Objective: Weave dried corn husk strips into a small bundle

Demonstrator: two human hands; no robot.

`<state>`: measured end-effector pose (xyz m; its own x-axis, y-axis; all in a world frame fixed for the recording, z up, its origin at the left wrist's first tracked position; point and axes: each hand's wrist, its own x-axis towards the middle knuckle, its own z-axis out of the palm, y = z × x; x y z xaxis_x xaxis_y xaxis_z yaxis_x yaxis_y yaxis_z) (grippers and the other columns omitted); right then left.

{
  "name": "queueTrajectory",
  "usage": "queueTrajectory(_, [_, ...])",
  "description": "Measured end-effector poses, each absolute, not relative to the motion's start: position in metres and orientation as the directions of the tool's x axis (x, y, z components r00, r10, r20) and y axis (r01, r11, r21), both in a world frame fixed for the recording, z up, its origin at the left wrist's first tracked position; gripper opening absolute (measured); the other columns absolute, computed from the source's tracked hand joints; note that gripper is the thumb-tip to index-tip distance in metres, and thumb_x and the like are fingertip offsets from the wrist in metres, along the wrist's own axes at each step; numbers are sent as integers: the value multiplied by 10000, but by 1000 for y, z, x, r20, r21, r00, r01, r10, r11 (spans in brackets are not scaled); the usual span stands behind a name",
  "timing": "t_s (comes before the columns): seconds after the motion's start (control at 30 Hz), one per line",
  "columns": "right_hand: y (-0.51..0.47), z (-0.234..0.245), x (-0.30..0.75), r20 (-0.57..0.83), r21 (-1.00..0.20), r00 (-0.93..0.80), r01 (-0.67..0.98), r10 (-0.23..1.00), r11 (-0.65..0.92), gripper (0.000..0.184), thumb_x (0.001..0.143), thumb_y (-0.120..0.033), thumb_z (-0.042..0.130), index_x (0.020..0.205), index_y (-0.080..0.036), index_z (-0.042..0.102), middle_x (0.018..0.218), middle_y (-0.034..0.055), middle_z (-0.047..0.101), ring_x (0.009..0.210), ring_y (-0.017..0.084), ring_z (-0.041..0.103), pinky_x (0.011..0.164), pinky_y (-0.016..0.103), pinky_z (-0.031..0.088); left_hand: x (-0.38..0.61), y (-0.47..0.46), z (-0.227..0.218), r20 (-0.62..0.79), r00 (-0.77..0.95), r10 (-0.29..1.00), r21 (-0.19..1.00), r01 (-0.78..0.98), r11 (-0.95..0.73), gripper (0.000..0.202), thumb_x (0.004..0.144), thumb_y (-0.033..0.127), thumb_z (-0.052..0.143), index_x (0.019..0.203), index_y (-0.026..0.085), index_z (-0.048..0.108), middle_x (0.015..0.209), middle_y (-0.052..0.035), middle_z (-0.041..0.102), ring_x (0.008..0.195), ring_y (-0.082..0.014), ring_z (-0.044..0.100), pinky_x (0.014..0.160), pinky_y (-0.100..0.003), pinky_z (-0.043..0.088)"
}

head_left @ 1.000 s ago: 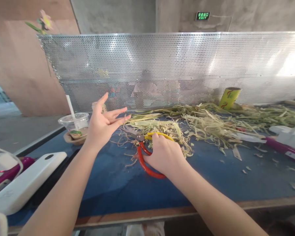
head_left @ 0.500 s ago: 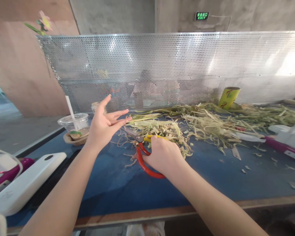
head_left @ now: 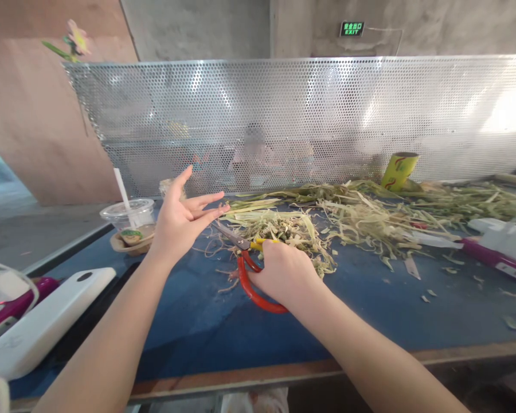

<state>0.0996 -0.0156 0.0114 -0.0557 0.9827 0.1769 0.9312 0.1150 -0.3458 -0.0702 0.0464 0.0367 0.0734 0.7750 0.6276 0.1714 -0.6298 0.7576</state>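
Observation:
My right hand (head_left: 288,272) is closed around a pair of scissors (head_left: 258,293) with a red looped handle. Their metal blades point up and to the left, toward my other hand. A yellow piece (head_left: 258,244) shows by the pivot, running under my right fingers; whether it belongs to the scissors I cannot tell. My left hand (head_left: 183,218) is raised with thumb and fingers spread, just left of the blade tips. Something small and brownish shows at its fingertips, too small to name. Behind the scissors lies a heap of dry, pale green plant strips (head_left: 284,226).
More plant strips (head_left: 370,221) spread right, near a yellow cardboard tube (head_left: 399,171). A purple-handled tool (head_left: 496,258) lies at right. At left are a plastic cup with straw (head_left: 129,211) and a white power bank (head_left: 51,321). A perforated metal screen (head_left: 258,103) borders the blue table (head_left: 189,338).

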Motion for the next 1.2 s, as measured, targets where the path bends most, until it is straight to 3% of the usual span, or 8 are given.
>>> queueTrajectory(0.3, [-16, 14, 99, 190, -330, -62, 936, 980, 123, 483, 691, -613, 526, 830, -157, 605, 732, 103, 672, 706, 247, 658, 611, 305, 472, -67, 45, 38, 634, 55, 771, 763, 116, -635, 892, 662, 159, 738, 1385, 176, 217, 1027, -136, 697, 824, -227, 693, 878, -392, 515])
queueTrajectory(0.5, [-18, 13, 99, 200, -330, -55, 936, 978, 121, 515, 683, -634, 527, 842, -151, 609, 762, 110, 678, 700, 248, 658, 605, 306, 477, -66, 39, 42, 583, 47, 811, 801, 131, -584, 884, 690, 162, 719, 1397, 208, 191, 1080, -116, 681, 862, -216, 686, 930, -388, 484])
queueTrajectory(0.93, [-17, 15, 99, 137, -379, -63, 919, 989, 111, 448, 701, -601, 516, 737, -168, 628, 715, 101, 668, 657, 236, 646, 557, 293, 468, -69, 46, 36, 593, 75, 801, 784, 173, -596, 887, 680, 178, 719, 1393, 239, 195, 1065, -94, 687, 859, -227, 685, 909, -401, 496])
queueTrajectory(1.2, [-14, 17, 99, 115, -316, -85, 941, 990, 117, 385, 724, -533, 561, 742, -157, 641, 704, 99, 667, 667, 230, 652, 571, 279, 472, -67, 40, 41, 609, 58, 791, 772, 186, -608, 870, 695, 193, 704, 1397, 260, 196, 1067, -79, 686, 886, -236, 678, 913, -416, 495])
